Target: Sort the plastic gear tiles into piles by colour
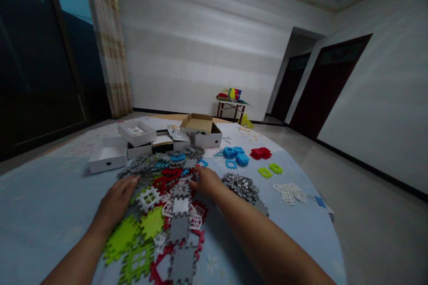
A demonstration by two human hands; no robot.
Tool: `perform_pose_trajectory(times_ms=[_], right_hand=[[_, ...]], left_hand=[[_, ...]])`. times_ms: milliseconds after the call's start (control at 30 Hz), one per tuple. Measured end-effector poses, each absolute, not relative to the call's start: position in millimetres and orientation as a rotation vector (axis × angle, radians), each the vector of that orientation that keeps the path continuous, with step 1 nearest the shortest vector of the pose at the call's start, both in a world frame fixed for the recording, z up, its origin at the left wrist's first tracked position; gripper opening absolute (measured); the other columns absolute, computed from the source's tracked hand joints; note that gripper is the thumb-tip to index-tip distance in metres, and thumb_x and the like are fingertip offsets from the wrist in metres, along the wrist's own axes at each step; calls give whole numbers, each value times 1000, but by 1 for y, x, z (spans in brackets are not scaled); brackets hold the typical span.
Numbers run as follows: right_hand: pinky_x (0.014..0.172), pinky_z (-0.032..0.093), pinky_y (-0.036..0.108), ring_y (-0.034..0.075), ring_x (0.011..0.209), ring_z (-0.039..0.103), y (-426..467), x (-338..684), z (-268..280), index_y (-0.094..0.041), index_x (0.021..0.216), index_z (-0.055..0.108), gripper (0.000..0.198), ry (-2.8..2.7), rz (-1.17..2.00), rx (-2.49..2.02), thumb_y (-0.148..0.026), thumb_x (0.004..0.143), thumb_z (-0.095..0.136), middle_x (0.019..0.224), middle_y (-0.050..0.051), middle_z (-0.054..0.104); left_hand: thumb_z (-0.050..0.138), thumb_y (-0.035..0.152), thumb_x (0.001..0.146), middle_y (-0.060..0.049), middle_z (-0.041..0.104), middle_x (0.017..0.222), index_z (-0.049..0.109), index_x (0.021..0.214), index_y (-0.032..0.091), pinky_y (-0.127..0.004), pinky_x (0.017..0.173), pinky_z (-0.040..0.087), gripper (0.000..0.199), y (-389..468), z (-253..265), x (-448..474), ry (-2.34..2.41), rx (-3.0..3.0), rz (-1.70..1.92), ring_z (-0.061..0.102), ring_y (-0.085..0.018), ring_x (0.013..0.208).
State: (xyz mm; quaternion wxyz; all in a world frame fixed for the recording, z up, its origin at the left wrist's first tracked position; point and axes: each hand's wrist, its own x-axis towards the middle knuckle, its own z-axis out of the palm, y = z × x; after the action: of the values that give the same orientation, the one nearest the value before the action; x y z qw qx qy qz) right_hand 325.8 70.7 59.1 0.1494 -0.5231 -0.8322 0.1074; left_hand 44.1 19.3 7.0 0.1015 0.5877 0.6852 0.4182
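Note:
My left hand [121, 192] rests palm down with fingers stretched out at the left edge of a mixed pile of interlocking plastic tiles. Near its fingertips lie grey tiles [143, 164] and a white window-frame tile [148, 198]. Lime green tiles [123, 236] sit closer to me. Over the pile's middle, my right hand [207, 182] has thumb and fingers bent in on a small grey interlocking tile [194, 175], mostly hidden by the fingers. Toward me from there runs a line of flat grey tiles [179, 228], with red pieces [162, 267] and white lattice pieces [195, 218] around it.
Sorted heaps lie to the right: grey tiles [244, 187], blue tiles [236, 156], red tiles [261, 153], green frames [270, 170] and white lattice pieces [290, 192]. Open white boxes [109, 153] and a cardboard-lined box [197, 124] stand at the back of the cloth-covered round table [40, 196].

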Motion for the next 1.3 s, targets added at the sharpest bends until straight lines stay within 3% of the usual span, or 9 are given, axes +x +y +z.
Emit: perform_pose_trajectory(times_ms=[400, 633, 933, 1000, 1133, 1300], right_hand=[[87, 41, 32, 20, 97, 56, 50, 406, 100, -18, 119, 54, 50, -2310, 341, -1246, -31, 71, 60, 107, 9, 61], [93, 39, 39, 23, 107, 52, 29, 477, 100, -22, 119, 54, 45, -2289, 332, -1318, -35, 76, 59, 116, 9, 57], [93, 40, 33, 18, 104, 53, -4, 416, 93, -21, 114, 58, 34, -2489, 433, -954, -26, 80, 58, 109, 8, 60], [91, 41, 33, 20, 104, 53, -13, 405, 90, -21, 116, 56, 40, -2580, 495, -915, -33, 78, 61, 112, 9, 59], [93, 40, 37, 26, 110, 49, -22, 397, 79, -22, 127, 47, 73, -2743, 568, -884, -50, 64, 71, 122, 11, 54], [92, 41, 40, 30, 112, 47, -19, 382, 64, -20, 124, 49, 74, -2770, 556, -899, -55, 62, 70, 125, 14, 50]], left_hand=[[27, 58, 76, -13, 56, 122, 61, 107, 10, -36, 109, 25, 66, 21, 8, 44, 2031, 1733, 1182, 44, -21, 119], [27, 59, 75, -13, 56, 120, 62, 104, 11, -37, 109, 26, 66, 21, 7, 43, 2038, 1752, 1185, 45, -22, 117], [27, 56, 77, -14, 56, 121, 61, 107, 9, -36, 109, 26, 65, 13, 17, 51, 2060, 1742, 1180, 45, -21, 118], [28, 54, 77, -15, 56, 121, 60, 107, 8, -36, 109, 26, 63, 11, 19, 53, 2058, 1743, 1174, 45, -20, 118], [30, 49, 78, -13, 58, 120, 61, 104, 11, -40, 108, 27, 56, 10, 24, 55, 2062, 1738, 1178, 46, -20, 118], [28, 47, 79, -13, 57, 121, 60, 106, 10, -40, 108, 27, 56, 7, 29, 56, 2083, 1687, 1177, 46, -20, 118]])
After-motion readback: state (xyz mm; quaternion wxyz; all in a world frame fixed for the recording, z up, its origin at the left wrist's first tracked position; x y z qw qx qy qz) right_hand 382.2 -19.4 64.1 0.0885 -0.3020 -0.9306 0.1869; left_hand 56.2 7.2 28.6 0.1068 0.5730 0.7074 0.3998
